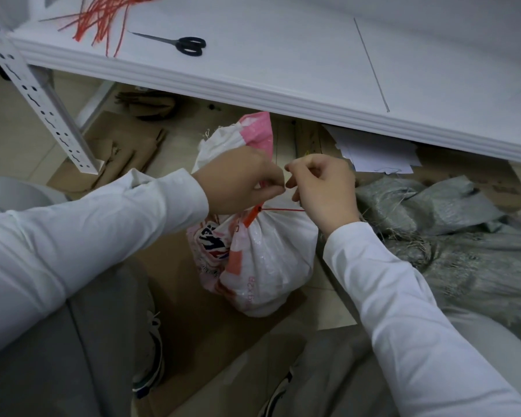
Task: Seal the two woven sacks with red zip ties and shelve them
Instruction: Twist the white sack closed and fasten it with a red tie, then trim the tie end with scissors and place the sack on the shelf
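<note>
White sack: I see the white-and-pink woven sack [262,260] standing on flattened cardboard [193,320] on the floor, below the front edge of the white shelf [283,94], its neck gathered
Zip tie: a red zip tie [254,214] circles the neck, its tail running right toward my right hand
Left hand: my left hand [238,182] is closed around the bunched neck above the tie, fingertips pinched
Right hand: my right hand [322,188] is curled, thumb and forefinger pinched; I judge it has the tail, though the grip itself is hidden
Grey sack: the second sack [451,236] lies slumped on the floor to the right, unsealed
Spares: loose red ties [100,16] and scissors [178,43] near the shelf's far left corner
Risk: if my left hand loosens, the gathers may slip out before the tie cinches; a sideways tug could tip the sack
</note>
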The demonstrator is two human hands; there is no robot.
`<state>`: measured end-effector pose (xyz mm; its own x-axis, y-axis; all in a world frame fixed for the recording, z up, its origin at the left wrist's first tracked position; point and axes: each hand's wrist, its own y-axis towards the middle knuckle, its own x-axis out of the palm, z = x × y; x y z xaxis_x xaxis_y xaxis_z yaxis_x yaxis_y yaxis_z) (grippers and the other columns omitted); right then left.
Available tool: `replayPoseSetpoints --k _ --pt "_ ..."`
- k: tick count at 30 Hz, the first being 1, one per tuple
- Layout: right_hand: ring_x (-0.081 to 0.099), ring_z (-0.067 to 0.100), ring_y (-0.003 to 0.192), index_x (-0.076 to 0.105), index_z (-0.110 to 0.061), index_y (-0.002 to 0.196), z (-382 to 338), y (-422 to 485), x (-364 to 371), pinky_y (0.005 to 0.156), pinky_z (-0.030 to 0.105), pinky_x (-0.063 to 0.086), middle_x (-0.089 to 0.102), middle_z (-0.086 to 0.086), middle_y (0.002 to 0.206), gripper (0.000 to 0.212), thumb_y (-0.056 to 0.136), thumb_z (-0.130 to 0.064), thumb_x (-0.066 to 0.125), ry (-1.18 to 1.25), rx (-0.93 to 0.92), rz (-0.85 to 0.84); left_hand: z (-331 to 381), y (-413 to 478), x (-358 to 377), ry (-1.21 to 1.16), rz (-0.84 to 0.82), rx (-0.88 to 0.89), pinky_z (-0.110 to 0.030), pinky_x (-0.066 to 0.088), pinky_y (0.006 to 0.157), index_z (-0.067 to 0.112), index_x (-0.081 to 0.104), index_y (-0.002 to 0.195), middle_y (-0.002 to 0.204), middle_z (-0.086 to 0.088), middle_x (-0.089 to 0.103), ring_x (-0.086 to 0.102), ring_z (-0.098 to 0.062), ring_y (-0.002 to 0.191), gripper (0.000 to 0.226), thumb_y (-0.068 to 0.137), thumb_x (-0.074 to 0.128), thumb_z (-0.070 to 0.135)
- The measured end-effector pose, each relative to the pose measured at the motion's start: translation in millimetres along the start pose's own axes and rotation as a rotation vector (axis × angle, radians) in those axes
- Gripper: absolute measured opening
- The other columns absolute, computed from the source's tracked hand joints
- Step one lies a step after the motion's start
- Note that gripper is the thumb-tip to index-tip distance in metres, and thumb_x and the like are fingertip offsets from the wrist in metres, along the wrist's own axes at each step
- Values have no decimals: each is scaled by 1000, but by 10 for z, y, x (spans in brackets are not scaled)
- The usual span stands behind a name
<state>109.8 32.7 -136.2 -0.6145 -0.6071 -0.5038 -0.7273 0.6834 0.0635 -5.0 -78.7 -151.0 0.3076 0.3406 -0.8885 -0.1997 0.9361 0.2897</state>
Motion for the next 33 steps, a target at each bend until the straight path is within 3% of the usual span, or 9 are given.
replayPoseSetpoints --k 3,8,12,15,18,21,24,28,33 --pt "62 26 63 68 -16 62 -55 33 26 76 51 54 65 1 59 22 77 -27 56 -4 -23 43 30 32 -99 12 72 2 -38 49 73 16 70 88 78 1 67 57 -17 79 21 91 52 26" --pt "65 15 70 72 -24 72 -274 108 66 79 42 56 69 -7 68 16 81 -19 60 22 -51 83 -36 66 -293 133 186 -19 -36 45 75 17 70 88 84 0 66 55 -21 87 37 86 39 36" --pt "67 12 75 70 -30 75 -484 214 211 80 35 56 71 -8 75 18 82 -16 61 71 -52 77 -233 76 -425 171 249 -128 -40 47 79 14 71 96 92 -2 68 57 -24 92 44 86 38 41" --pt "67 8 83 74 -27 79 -629 320 355 86 36 55 72 -9 80 18 79 -15 60 96 -63 58 -428 86 -527 174 279 -261 -41 47 84 12 68 106 101 -6 67 56 -27 98 36 89 47 36" --pt "67 12 85 75 -21 85 -743 417 510 89 39 54 72 -5 85 18 82 -13 59 139 -56 28 -641 92 -589 196 240 -426 -39 43 94 12 57 124 120 -7 60 50 -26 114 38 91 54 31" --pt "67 14 87 74 -24 82 -810 481 662 90 42 54 73 -6 86 19 83 -12 59 180 -55 12 -883 115 -663 243 186 -534 -41 43 96 11 48 132 127 -9 55 47 -26 117 46 90 55 28" --pt "67 13 87 73 -26 80 -837 520 790 89 43 54 72 -8 85 20 82 -13 59 211 -39 9 -1174 202 -727 337 121 -575 -43 41 97 8 44 132 132 -11 49 44 -29 119 48 88 54 25" --pt "66 12 87 75 -22 88 -829 554 885 89 42 55 72 -8 87 19 83 -14 59 205 -16 -21 -1514 368 -722 433 20 -612 -45 32 108 7 30 144 154 -13 26 29 -33 136 61 87 52 15" --pt "67 12 87 74 -27 82 -782 623 874 88 44 55 71 -10 85 20 81 -15 58 199 8 -22 -1736 585 -659 464 -30 -628 -45 22 114 10 13 150 159 -13 12 10 -35 145 69 91 46 15"
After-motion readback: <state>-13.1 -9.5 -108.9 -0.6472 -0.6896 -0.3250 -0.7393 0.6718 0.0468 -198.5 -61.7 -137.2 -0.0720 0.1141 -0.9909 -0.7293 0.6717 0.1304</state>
